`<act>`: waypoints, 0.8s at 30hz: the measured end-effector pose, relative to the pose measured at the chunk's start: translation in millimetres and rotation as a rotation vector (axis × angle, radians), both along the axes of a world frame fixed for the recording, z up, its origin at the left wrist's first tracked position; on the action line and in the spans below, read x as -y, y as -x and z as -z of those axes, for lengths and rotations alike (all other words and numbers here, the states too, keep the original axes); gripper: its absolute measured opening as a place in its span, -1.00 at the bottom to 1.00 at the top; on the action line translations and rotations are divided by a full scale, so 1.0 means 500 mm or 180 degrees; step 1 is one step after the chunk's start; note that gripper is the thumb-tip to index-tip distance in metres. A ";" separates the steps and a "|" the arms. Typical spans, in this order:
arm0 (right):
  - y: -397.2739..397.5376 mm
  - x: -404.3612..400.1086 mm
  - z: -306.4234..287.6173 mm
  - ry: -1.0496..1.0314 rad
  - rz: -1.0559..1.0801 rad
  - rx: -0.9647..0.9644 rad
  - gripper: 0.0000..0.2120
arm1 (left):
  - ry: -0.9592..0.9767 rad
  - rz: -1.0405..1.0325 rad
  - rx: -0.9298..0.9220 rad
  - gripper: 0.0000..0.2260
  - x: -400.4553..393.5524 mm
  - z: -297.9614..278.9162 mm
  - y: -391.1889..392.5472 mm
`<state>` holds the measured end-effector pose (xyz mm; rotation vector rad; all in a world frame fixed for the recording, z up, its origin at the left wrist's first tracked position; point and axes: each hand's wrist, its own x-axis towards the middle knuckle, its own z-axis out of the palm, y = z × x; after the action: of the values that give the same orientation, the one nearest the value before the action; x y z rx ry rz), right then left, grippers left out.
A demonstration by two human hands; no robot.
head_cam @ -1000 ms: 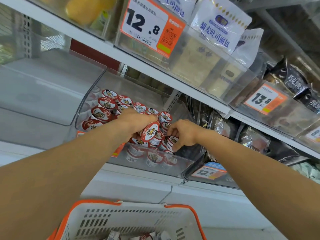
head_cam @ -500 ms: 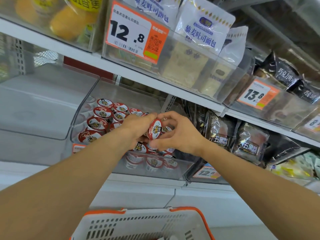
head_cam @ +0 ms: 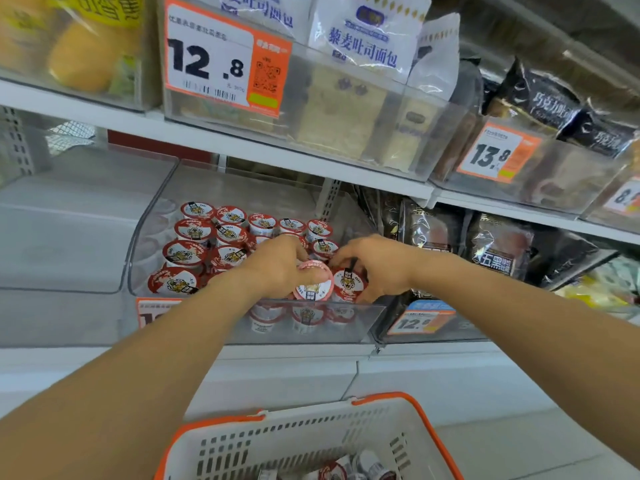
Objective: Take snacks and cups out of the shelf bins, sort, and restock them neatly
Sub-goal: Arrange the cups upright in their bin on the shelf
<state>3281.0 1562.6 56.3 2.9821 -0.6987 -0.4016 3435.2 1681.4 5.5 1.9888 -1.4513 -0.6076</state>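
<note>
A clear shelf bin (head_cam: 360,323) holds several small cups with red-and-white tiger lids (head_cam: 194,232). My left hand (head_cam: 277,265) grips a cup (head_cam: 313,284) tilted with its lid toward me, just above the bin's front right part. My right hand (head_cam: 377,265) pinches another tiger-lid cup (head_cam: 349,282) right beside it, inside the bin. The two cups nearly touch. More cups show through the bin's front wall below my hands.
A white basket with orange rim (head_cam: 381,400) sits below, with a few cups (head_cam: 349,469) in it. An empty clear bin (head_cam: 86,209) stands to the left. Dark snack bags (head_cam: 495,251) fill the bin to the right. Bread bags and price tags (head_cam: 221,60) sit on the shelf above.
Both hands have dropped lower toward the bin's front. The cup held up between both hands is now in my left hand, and my right hand has taken hold of a second cup.
</note>
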 end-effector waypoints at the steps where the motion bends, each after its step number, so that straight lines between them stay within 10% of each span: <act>1: -0.003 0.004 0.004 -0.0011 -0.0017 -0.0079 -0.29 | -0.0035 0.0022 0.0094 -0.58 0.004 0.004 0.003; 17: -0.031 -0.004 0.058 -0.1029 0.0322 0.0989 -0.75 | 0.0075 -0.0078 0.1003 -0.86 0.013 0.036 -0.014; 24: -0.053 -0.003 0.074 -0.0718 0.0335 0.0648 -0.69 | -0.0525 0.0259 0.1115 -0.58 -0.023 0.018 -0.062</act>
<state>3307.6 1564.1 19.5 3.2418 -0.8869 -0.1941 3466.0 1693.0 -3.3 2.2591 -1.7434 -0.4389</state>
